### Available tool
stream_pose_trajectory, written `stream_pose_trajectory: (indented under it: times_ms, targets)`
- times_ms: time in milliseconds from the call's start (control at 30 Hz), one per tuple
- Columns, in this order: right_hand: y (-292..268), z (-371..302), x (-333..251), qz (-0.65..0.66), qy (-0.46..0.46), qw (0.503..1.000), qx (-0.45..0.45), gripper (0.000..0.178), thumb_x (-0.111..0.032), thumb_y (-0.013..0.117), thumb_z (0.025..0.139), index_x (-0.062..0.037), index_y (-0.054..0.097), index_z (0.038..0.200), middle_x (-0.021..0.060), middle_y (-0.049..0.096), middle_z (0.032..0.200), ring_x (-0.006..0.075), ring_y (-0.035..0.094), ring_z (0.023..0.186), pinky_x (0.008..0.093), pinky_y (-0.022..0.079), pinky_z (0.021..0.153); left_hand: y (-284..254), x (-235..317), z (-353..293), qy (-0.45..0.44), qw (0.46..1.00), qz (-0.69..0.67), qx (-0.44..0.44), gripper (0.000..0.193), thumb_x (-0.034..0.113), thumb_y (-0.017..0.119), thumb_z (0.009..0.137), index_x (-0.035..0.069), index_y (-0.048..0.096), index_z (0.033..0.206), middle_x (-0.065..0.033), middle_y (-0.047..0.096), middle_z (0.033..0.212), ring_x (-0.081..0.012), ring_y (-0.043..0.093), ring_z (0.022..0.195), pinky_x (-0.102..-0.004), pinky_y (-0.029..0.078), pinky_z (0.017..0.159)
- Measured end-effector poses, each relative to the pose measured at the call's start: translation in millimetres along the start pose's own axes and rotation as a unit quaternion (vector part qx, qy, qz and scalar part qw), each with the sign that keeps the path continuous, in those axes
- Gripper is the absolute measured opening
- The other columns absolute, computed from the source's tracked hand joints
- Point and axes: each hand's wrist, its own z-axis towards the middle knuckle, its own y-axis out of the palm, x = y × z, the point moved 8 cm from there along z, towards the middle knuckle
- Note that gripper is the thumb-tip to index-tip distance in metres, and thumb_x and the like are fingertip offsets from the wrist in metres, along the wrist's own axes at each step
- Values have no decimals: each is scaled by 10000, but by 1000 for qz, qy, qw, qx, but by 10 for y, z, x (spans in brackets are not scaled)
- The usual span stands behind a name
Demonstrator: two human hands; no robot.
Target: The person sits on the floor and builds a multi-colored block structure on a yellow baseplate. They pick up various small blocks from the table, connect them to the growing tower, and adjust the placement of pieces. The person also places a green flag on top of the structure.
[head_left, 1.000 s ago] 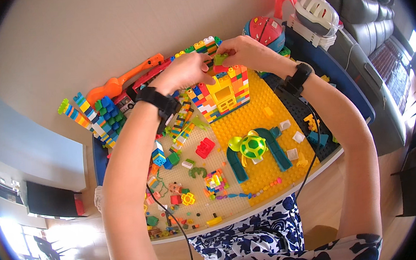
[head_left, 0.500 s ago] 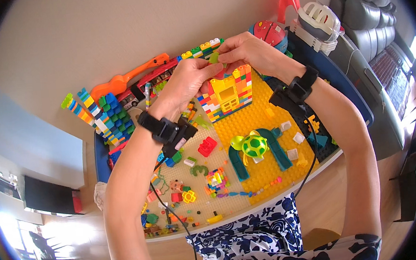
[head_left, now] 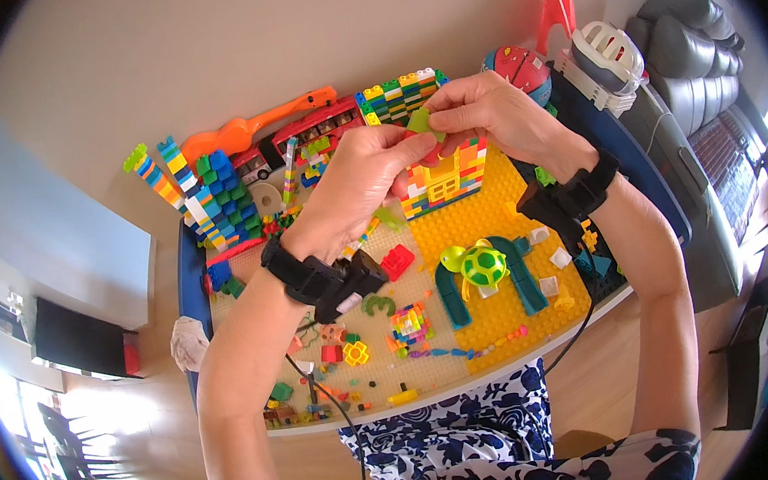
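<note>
My left hand and right hand meet above a small block house with a yellow window frame and multicoloured walls. Between their fingertips is a small lime-green piece, with a red piece just below it. My right thumb and fingers pinch the green piece. The left fingers are closed on the red one; whether the two pieces are joined, I cannot tell. My hands hide part of the house's top and its far side.
A green toy turtle sits by a teal curved track on the yellow baseplate. Loose blocks scatter over the beige baseplate. Tall block towers, an orange toy guitar, a red toy bus and a ball stand farther back.
The view has shifted, so the table's things appear farther right. Both hands stay together over the house, and the green and red pieces show more plainly between the fingers.
</note>
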Motion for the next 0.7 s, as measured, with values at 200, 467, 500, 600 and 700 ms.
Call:
stream_pose_trajectory:
  times_ms: [200, 467, 500, 600, 700]
  targets:
    - [-568, -65, 44, 129, -18, 987, 97, 245, -131, 557, 892, 69, 581, 1032, 97, 617, 915, 153, 625, 798, 250, 512, 758, -115, -466, -330, -96, 992, -70, -31, 310, 298, 555, 908, -5, 621, 889, 10, 583, 728, -25, 357, 483, -187, 262, 427]
    - [-312, 82, 150, -164, -18, 984, 68, 244, -138, 608, 829, 65, 620, 964, 89, 640, 807, 126, 614, 756, 244, 479, 683, 42, -749, -619, -94, 969, -227, -12, 343, 381, 493, 935, 47, 571, 926, -5, 559, 755, -30, 380, 505, -182, 270, 432]
    - [-289, 129, 143, -177, -26, 982, 64, 245, -142, 609, 825, 62, 623, 959, 96, 644, 795, 131, 619, 756, 252, 481, 680, 53, -855, -654, -88, 969, -229, -10, 337, 378, 493, 935, 51, 571, 921, -3, 554, 753, -31, 381, 506, -182, 273, 435]
    - [-330, 222, 262, -288, 8, 957, 40, 225, -125, 610, 837, 50, 613, 980, 67, 639, 896, 86, 579, 825, 226, 453, 746, 148, -1086, -735, -113, 967, -228, 22, 305, 337, 481, 946, 50, 577, 981, -2, 567, 790, -30, 388, 513, -186, 290, 444]
    - [-282, 202, 293, -415, -21, 909, 16, 232, -129, 609, 810, 35, 620, 974, 122, 631, 937, 180, 610, 856, 274, 467, 765, 287, -1263, -756, -99, 958, -266, 28, 311, 298, 476, 953, 37, 556, 1104, -14, 592, 865, -30, 402, 520, -187, 305, 452]
